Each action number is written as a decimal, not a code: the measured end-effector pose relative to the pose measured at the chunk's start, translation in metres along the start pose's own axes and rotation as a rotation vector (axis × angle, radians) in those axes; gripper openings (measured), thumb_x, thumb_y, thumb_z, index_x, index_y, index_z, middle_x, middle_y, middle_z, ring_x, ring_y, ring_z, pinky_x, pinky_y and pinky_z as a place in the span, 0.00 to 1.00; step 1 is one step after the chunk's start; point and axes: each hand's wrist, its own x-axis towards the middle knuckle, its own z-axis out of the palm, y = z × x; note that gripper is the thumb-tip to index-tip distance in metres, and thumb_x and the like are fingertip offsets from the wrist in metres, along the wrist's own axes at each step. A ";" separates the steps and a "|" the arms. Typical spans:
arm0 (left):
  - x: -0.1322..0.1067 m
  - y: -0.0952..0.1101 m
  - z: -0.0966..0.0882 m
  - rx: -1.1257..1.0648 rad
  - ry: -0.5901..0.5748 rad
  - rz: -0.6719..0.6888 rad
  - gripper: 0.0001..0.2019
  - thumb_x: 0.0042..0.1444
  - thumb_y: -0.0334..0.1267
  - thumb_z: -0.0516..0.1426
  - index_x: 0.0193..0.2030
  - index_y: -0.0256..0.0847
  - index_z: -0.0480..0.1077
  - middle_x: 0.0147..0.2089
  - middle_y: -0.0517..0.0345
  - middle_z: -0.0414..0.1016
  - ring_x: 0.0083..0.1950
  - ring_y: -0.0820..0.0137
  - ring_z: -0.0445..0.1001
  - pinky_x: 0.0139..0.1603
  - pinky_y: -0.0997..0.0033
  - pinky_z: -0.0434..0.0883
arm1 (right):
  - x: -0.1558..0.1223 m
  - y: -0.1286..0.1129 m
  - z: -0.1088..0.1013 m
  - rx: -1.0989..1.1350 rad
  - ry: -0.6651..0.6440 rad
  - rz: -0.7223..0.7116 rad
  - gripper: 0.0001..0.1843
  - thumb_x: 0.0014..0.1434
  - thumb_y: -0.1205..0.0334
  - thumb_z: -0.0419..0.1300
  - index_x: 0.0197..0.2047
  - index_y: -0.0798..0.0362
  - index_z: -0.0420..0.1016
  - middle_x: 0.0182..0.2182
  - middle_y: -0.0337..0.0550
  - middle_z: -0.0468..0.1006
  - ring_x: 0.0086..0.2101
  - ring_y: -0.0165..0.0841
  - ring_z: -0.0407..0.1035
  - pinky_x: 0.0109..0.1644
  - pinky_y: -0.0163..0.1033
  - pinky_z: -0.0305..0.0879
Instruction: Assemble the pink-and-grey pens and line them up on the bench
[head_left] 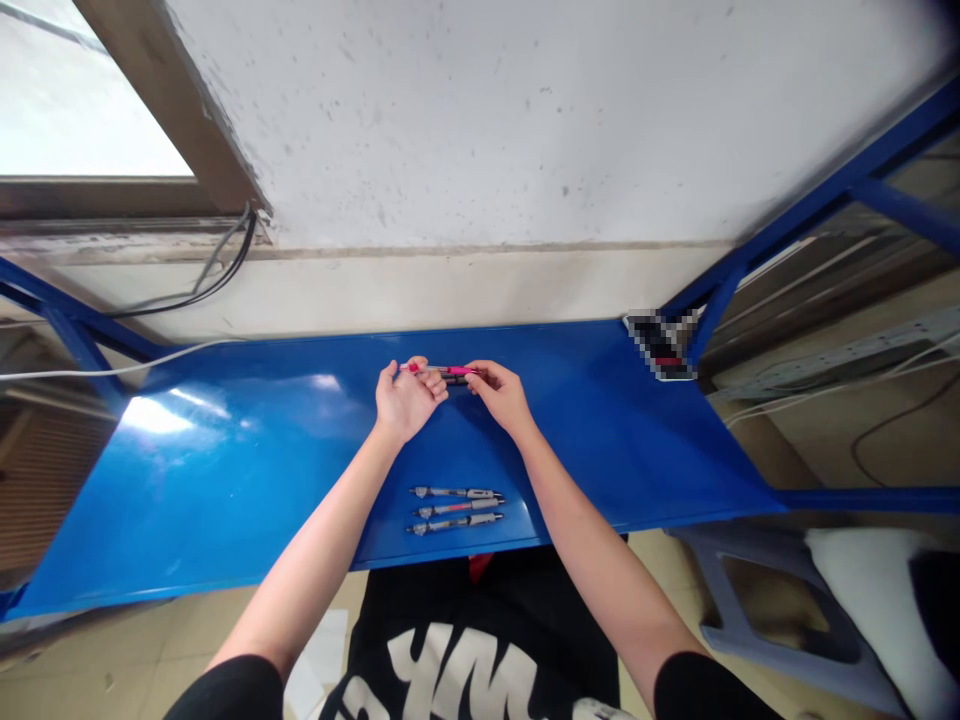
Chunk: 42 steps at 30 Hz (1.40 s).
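Both my hands meet over the middle of a blue metal shelf [225, 470]. Between them they hold one pen [444, 371] with pink parts, lying level. My left hand [405, 398] is closed round its left end. My right hand [501, 395] pinches its right end with the fingertips. Closer to me, near the shelf's front edge, three more pens [456, 507] lie side by side in a neat row, untouched.
A white wall stands right behind the shelf. Cables [187, 295] run along the ledge at the left under a window frame. Blue shelf rails [817, 205] rise at the right. A grey plastic stool [757, 600] stands low at the right.
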 end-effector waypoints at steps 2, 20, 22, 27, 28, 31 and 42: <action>0.000 0.000 -0.001 0.001 0.000 0.005 0.21 0.66 0.55 0.48 0.32 0.41 0.65 0.27 0.57 0.59 0.28 0.68 0.63 0.31 0.69 0.66 | 0.000 0.000 0.000 0.000 0.001 -0.002 0.15 0.59 0.50 0.65 0.44 0.51 0.80 0.30 0.42 0.81 0.29 0.35 0.74 0.39 0.43 0.73; -0.001 0.003 -0.001 -0.031 0.002 -0.013 0.23 0.65 0.58 0.46 0.31 0.41 0.64 0.28 0.57 0.57 0.28 0.68 0.63 0.30 0.68 0.64 | 0.002 0.002 -0.002 0.011 0.043 -0.009 0.14 0.58 0.49 0.66 0.41 0.50 0.77 0.29 0.40 0.79 0.28 0.33 0.72 0.36 0.42 0.73; -0.001 0.003 0.000 -0.001 0.007 -0.006 0.21 0.65 0.57 0.47 0.31 0.42 0.64 0.28 0.58 0.57 0.28 0.68 0.62 0.30 0.69 0.64 | 0.002 0.002 -0.002 -0.011 0.045 -0.005 0.15 0.58 0.48 0.66 0.41 0.50 0.77 0.29 0.40 0.79 0.28 0.34 0.72 0.37 0.42 0.73; 0.000 0.003 0.000 0.085 0.044 0.018 0.18 0.65 0.54 0.50 0.32 0.42 0.63 0.27 0.59 0.56 0.28 0.69 0.61 0.31 0.69 0.64 | 0.001 0.001 -0.003 -0.046 0.042 0.000 0.17 0.59 0.45 0.65 0.42 0.50 0.78 0.29 0.40 0.79 0.29 0.35 0.73 0.38 0.43 0.73; 0.000 0.003 0.000 0.082 0.046 0.023 0.19 0.65 0.55 0.50 0.32 0.42 0.63 0.27 0.59 0.56 0.28 0.69 0.61 0.31 0.69 0.64 | 0.001 0.001 -0.003 -0.047 0.040 0.000 0.17 0.59 0.45 0.65 0.42 0.50 0.78 0.29 0.40 0.79 0.29 0.34 0.73 0.38 0.43 0.73; 0.000 0.003 0.001 0.058 0.047 0.024 0.21 0.66 0.58 0.49 0.32 0.42 0.63 0.27 0.58 0.56 0.28 0.68 0.61 0.30 0.68 0.64 | 0.001 0.000 -0.002 -0.042 0.032 -0.001 0.17 0.59 0.46 0.65 0.42 0.50 0.78 0.29 0.40 0.79 0.29 0.34 0.72 0.37 0.42 0.72; 0.000 0.003 0.001 0.056 0.024 0.029 0.23 0.67 0.59 0.46 0.32 0.42 0.65 0.26 0.58 0.58 0.27 0.69 0.63 0.29 0.69 0.65 | 0.001 -0.001 -0.002 -0.035 0.039 0.004 0.17 0.58 0.45 0.65 0.41 0.50 0.78 0.28 0.40 0.79 0.29 0.34 0.72 0.37 0.42 0.72</action>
